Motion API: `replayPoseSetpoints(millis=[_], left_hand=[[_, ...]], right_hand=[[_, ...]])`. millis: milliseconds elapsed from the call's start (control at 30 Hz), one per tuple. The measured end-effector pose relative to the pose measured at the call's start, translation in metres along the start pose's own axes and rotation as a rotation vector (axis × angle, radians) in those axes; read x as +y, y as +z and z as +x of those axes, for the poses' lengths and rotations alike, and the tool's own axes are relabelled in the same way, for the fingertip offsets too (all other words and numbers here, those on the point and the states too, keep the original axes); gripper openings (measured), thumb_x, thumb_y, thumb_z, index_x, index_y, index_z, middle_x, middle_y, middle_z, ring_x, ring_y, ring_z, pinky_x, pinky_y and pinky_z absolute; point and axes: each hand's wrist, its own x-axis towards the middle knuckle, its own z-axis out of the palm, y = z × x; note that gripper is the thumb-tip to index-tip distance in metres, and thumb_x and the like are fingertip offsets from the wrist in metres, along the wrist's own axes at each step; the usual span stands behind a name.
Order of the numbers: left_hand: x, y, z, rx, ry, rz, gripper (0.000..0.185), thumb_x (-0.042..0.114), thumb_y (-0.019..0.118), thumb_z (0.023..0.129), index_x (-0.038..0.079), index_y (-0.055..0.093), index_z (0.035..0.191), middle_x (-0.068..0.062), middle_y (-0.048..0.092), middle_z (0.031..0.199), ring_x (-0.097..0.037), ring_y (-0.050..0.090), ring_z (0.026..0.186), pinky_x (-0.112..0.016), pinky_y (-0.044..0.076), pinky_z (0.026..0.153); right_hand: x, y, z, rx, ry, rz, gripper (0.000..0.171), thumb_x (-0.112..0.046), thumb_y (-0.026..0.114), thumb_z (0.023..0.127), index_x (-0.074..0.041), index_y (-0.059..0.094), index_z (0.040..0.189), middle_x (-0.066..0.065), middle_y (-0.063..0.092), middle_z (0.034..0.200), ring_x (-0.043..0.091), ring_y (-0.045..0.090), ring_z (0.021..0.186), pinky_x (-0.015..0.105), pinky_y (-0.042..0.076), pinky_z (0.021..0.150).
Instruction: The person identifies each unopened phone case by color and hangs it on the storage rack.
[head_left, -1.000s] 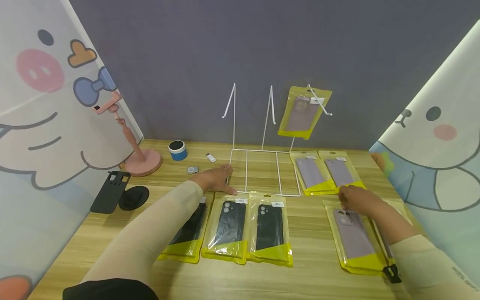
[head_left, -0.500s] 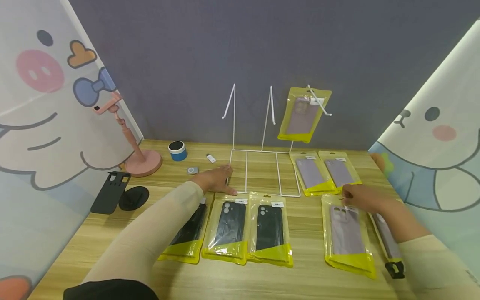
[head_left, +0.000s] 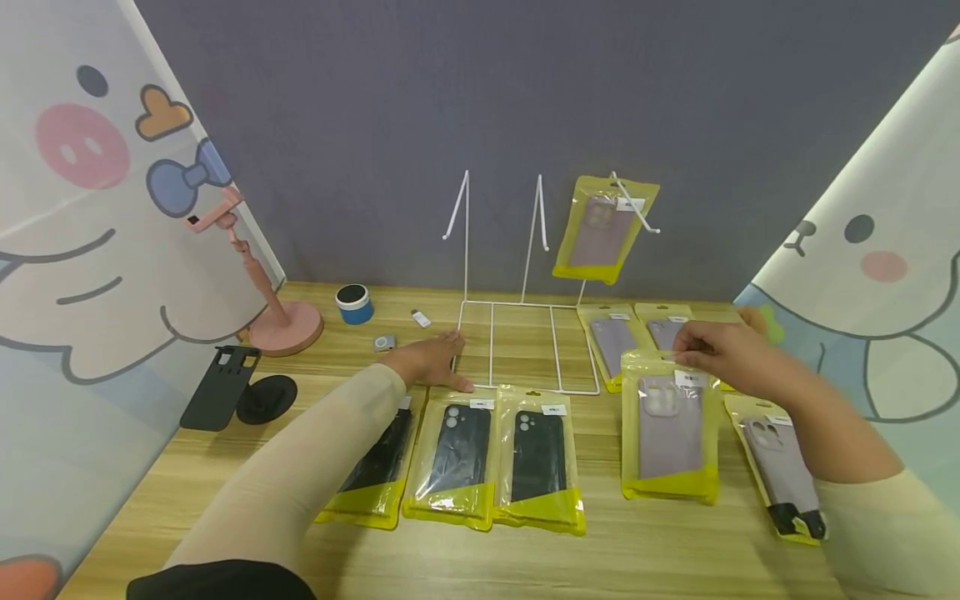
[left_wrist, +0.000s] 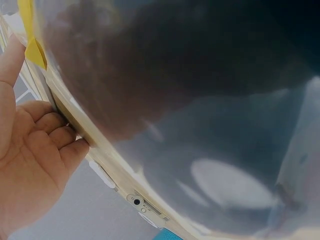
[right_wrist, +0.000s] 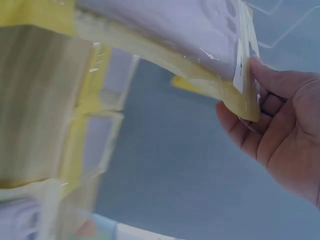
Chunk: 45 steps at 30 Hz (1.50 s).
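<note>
My right hand (head_left: 723, 354) pinches the top edge of a packaged phone case (head_left: 670, 429), a lilac case in a clear pouch with a yellow bottom. In the right wrist view, thumb and fingers grip the pouch (right_wrist: 200, 50) beside its white label. My left hand (head_left: 431, 360) rests at the left side of the white wire rack (head_left: 491, 346), thumb and fingers apart, touching its base. A similar lilac case (head_left: 603, 233) hangs on the rack's right hook. Packaged black cases (head_left: 461, 458) lie before the rack, one partly hidden by my left arm.
Two lilac packs (head_left: 615, 342) lie right of the rack, and another (head_left: 780, 467) lies under my right forearm. At left stand a pink phone stand (head_left: 288, 329), a black stand (head_left: 221, 387), a blue jar (head_left: 355, 305) and small gadgets (head_left: 385, 342).
My right hand has lifted the packaged lilac case off the table and moved it up and left, uncovering another lilac pack. My left hand has stayed at the rack.
</note>
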Motion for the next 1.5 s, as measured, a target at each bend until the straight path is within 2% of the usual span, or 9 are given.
replayPoseSetpoints(millis=[133,200,333,500,667,867,967,1200,1500], left_hand=[[0.0,0.0,0.0,-0.002,0.0,-0.003,0.107,0.066,0.063,0.083,0.013,0.01,0.159,-0.007,-0.002,0.166,-0.024,0.002,0.153,-0.046,0.014,0.123],[0.0,0.0,0.0,-0.002,0.002,-0.007,0.107,0.066,0.063,0.083,0.013,0.009,0.159,-0.007,-0.002,0.166,-0.024,0.001,0.153,-0.046,0.013,0.123],[0.0,0.0,-0.001,-0.002,0.005,-0.019,0.107,0.065,0.064,0.084,0.012,0.009,0.159,-0.007,-0.003,0.166,-0.024,0.001,0.153,-0.046,0.013,0.123],[0.0,0.0,-0.001,-0.002,0.0,-0.027,0.108,0.065,0.064,0.083,0.013,0.009,0.159,-0.006,-0.003,0.166,-0.024,0.001,0.153,-0.046,0.014,0.123],[0.0,0.001,0.0,-0.007,-0.001,-0.033,0.108,0.066,0.064,0.083,0.013,0.008,0.159,-0.005,-0.004,0.166,-0.023,0.0,0.153,-0.045,0.013,0.123],[-0.001,0.001,0.001,-0.004,-0.001,-0.017,0.108,0.067,0.063,0.083,0.013,0.009,0.159,-0.005,-0.003,0.166,-0.022,0.001,0.153,-0.044,0.013,0.123],[-0.001,0.001,0.001,0.0,0.002,-0.013,0.108,0.067,0.063,0.083,0.012,0.01,0.159,-0.006,-0.003,0.166,-0.022,0.001,0.153,-0.043,0.013,0.123],[0.0,0.0,0.0,-0.003,0.004,-0.019,0.108,0.067,0.063,0.083,0.012,0.01,0.159,-0.006,-0.003,0.166,-0.023,0.001,0.153,-0.044,0.013,0.123],[-0.001,0.0,0.0,0.009,0.008,-0.006,0.109,0.067,0.063,0.083,0.011,0.01,0.159,-0.007,-0.001,0.166,-0.023,0.002,0.153,-0.044,0.014,0.123]], right_hand=[[-0.017,-0.015,0.002,0.061,-0.036,-0.033,0.004,-0.015,0.065,0.095,-0.017,0.063,0.092,-0.014,0.061,0.076,-0.001,0.05,0.066,0.032,0.047,0.079],[-0.025,-0.022,0.005,0.078,-0.055,-0.036,0.004,-0.014,0.064,0.096,-0.017,0.064,0.094,-0.012,0.062,0.079,0.0,0.051,0.067,0.024,0.045,0.059],[-0.038,-0.039,0.013,0.088,-0.064,-0.066,0.004,-0.013,0.061,0.098,-0.015,0.065,0.098,-0.007,0.066,0.086,0.005,0.056,0.072,0.025,0.048,0.062],[-0.051,-0.06,0.024,0.125,-0.004,-0.132,0.007,-0.014,0.06,0.098,-0.014,0.066,0.103,-0.002,0.07,0.096,0.013,0.062,0.08,0.031,0.05,0.067],[-0.058,-0.07,0.032,0.236,0.011,-0.126,0.01,-0.021,0.058,0.1,-0.016,0.066,0.105,-0.003,0.069,0.094,0.009,0.053,0.069,0.025,0.042,0.06],[-0.065,-0.079,0.044,0.332,0.014,-0.095,0.018,-0.027,0.053,0.103,-0.016,0.065,0.108,0.001,0.069,0.094,-0.001,0.052,0.076,0.019,0.039,0.063],[-0.066,-0.082,0.052,0.322,0.028,-0.09,0.021,-0.028,0.051,0.103,-0.014,0.064,0.111,0.003,0.069,0.099,0.003,0.054,0.083,0.023,0.04,0.068],[-0.062,-0.085,0.072,0.256,0.094,-0.051,0.029,-0.03,0.046,0.105,-0.009,0.06,0.118,0.013,0.067,0.11,0.029,0.059,0.097,0.047,0.043,0.078],[-0.047,-0.085,0.096,0.17,0.138,-0.015,0.034,-0.035,0.043,0.105,-0.008,0.058,0.119,0.015,0.064,0.115,0.033,0.057,0.103,0.05,0.043,0.083]])
